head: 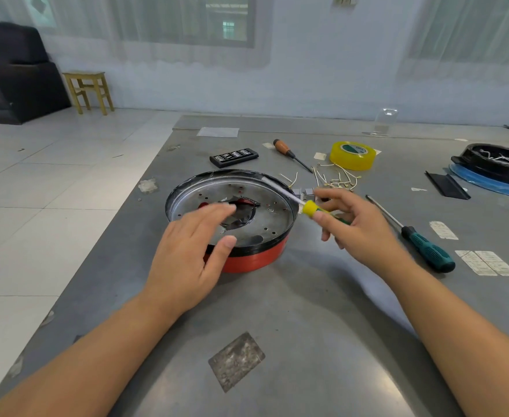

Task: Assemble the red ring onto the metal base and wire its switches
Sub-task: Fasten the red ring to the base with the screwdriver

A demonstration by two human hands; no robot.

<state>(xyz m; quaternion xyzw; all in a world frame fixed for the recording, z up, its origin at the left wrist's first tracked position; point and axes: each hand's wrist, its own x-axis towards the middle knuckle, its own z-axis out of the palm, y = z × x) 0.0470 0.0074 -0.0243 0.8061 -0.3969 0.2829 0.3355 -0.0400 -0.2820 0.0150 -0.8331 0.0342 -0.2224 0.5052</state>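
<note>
Head view: the metal base (265,212) sits nested in the red ring (256,260) mid-worktop (307,326). The left hand (187,254) hovers over the base with fingers spread, gripping nothing. The right hand (355,227) is closed around a yellow-handled screwdriver (307,206), its shaft slanting across the base's far rim. Best to steady the base with the left palm, then seat the tip squarely before turning.

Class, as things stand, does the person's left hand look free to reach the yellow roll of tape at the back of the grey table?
Probably not easily. The left hand is empty, but the yellow roll of tape lies far right, beyond the round metal base and the right hand holding the yellow-handled screwdriver, which it would have to cross.
</note>
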